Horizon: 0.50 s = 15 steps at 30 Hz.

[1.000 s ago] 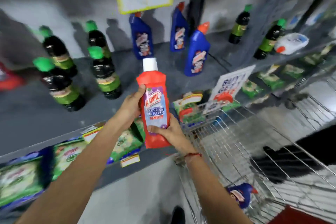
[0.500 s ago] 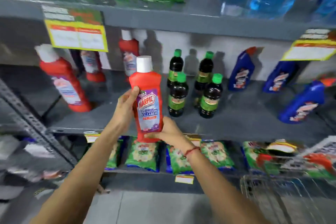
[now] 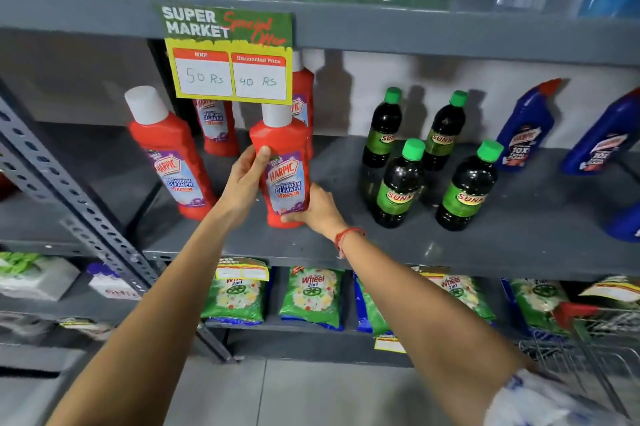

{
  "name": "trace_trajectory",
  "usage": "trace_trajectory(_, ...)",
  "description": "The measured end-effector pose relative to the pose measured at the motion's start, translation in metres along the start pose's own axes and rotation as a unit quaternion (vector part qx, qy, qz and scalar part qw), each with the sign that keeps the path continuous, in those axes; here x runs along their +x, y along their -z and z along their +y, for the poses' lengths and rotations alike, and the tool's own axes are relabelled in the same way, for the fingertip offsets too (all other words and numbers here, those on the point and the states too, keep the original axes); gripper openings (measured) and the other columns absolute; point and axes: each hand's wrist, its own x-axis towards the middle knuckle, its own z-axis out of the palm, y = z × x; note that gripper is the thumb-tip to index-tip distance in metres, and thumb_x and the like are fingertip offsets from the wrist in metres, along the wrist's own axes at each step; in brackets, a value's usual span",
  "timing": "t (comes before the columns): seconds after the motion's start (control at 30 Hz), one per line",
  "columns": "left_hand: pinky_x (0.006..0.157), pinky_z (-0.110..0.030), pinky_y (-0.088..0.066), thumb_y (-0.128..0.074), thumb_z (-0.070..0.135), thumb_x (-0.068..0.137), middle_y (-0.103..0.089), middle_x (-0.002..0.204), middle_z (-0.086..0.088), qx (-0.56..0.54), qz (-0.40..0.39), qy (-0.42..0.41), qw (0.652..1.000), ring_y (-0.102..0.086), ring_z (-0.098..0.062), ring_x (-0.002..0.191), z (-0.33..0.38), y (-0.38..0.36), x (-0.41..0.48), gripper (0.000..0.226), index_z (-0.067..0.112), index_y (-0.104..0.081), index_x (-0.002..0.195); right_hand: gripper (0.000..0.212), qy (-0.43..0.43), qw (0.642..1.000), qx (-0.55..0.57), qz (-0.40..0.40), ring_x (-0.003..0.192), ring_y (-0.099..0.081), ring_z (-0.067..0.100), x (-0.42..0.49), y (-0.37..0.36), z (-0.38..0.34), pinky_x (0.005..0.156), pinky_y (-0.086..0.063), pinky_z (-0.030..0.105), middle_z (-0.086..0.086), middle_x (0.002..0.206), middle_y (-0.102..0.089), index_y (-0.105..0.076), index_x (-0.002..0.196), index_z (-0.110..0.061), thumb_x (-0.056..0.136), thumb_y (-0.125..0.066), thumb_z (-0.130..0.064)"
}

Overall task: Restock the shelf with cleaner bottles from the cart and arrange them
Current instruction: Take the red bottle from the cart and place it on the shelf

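A red Harpic bathroom cleaner bottle (image 3: 284, 162) with a white cap stands upright on the grey middle shelf (image 3: 415, 245), near its front edge. My left hand (image 3: 244, 183) grips its left side. My right hand (image 3: 317, 209) holds its base from the right. Another red Harpic bottle (image 3: 169, 155) stands to the left, and two more red ones (image 3: 214, 124) are at the back, partly behind a price sign. The wire cart (image 3: 595, 349) shows at the lower right.
Several dark bottles with green caps (image 3: 400, 183) stand right of my hands, blue Harpic bottles (image 3: 523, 135) further right. A yellow price sign (image 3: 230, 55) hangs from the shelf above. Green detergent packs (image 3: 311, 297) fill the shelf below. A slotted metal post (image 3: 79, 204) slants at left.
The view has swung left from the cart to the red-bottle section. Both hands have carried the red bottle forward, and it now stands on the middle shelf.
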Motion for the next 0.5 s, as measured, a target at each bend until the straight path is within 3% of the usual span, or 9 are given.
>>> trace_trajectory(0.07,0.078,-0.023,-0.056,-0.042,0.033,0.094,-0.072,0.091,0.015,-0.009,0.000,0.004,1.000,-0.068,-0.003,0.088,-0.002,-0.001,0.004,0.017,0.031,-0.058,0.100,0.072,-0.005,1.000,0.000,-0.004,0.108,-0.062,0.025,0.008,-0.002,0.002,0.092,-0.048,0.031,0.012,0.117,-0.066,-0.053,0.118,-0.009,0.054,-0.086,-0.017)
trace_trajectory(0.2,0.080,-0.028,-0.056,-0.045,0.034,0.093,-0.072,0.093,0.012,-0.024,-0.012,0.005,1.000,-0.067,-0.009,0.092,-0.006,0.000,0.003,0.016,0.030,-0.060,0.099,0.076,-0.012,1.000,-0.004,-0.014,0.111,-0.060,0.027,0.015,-0.003,0.010,0.099,-0.048,0.041,0.012,0.121,-0.064,-0.049,0.121,-0.010,0.055,-0.085,-0.016)
trace_trajectory(0.3,0.074,-0.027,-0.052,-0.052,0.038,0.089,-0.070,0.093,0.007,-0.019,0.012,0.011,1.000,-0.064,-0.010,0.084,-0.013,-0.001,-0.006,0.018,0.026,-0.061,0.099,0.068,-0.016,1.000,-0.013,-0.016,0.114,-0.057,0.029,0.006,0.003,0.020,0.100,-0.046,0.042,0.015,0.123,-0.061,-0.046,0.121,-0.007,0.063,-0.081,-0.012)
trace_trajectory(0.37,0.070,-0.021,-0.047,-0.058,0.039,0.083,-0.066,0.093,0.007,-0.039,0.069,0.026,0.996,-0.060,-0.007,0.080,-0.022,-0.004,-0.015,0.020,0.026,-0.062,0.099,0.059,-0.017,1.000,-0.011,0.020,0.106,-0.059,0.028,-0.009,0.012,0.028,0.096,-0.048,0.043,0.017,0.117,-0.063,-0.049,0.118,-0.005,0.067,-0.078,-0.011)
trace_trajectory(0.43,0.071,-0.020,-0.044,-0.062,0.035,0.081,-0.062,0.095,0.006,-0.066,0.184,0.054,0.979,-0.058,-0.008,0.085,-0.033,-0.013,-0.030,0.021,0.025,-0.060,0.100,0.048,-0.008,0.998,0.011,0.068,0.092,-0.060,0.023,-0.032,0.026,0.039,0.089,-0.052,0.042,0.019,0.109,-0.064,-0.053,0.113,-0.003,0.071,-0.075,-0.012)
trace_trajectory(0.5,0.062,-0.016,-0.042,-0.059,0.027,0.083,-0.059,0.084,0.005,-0.105,0.293,0.078,0.947,-0.057,-0.005,0.074,-0.043,-0.030,-0.051,0.010,0.023,-0.059,0.092,0.036,-0.003,0.993,0.038,0.108,0.084,-0.060,0.019,-0.061,0.046,0.053,0.083,-0.053,0.031,0.017,0.103,-0.067,-0.059,0.106,-0.003,0.074,-0.072,-0.011)
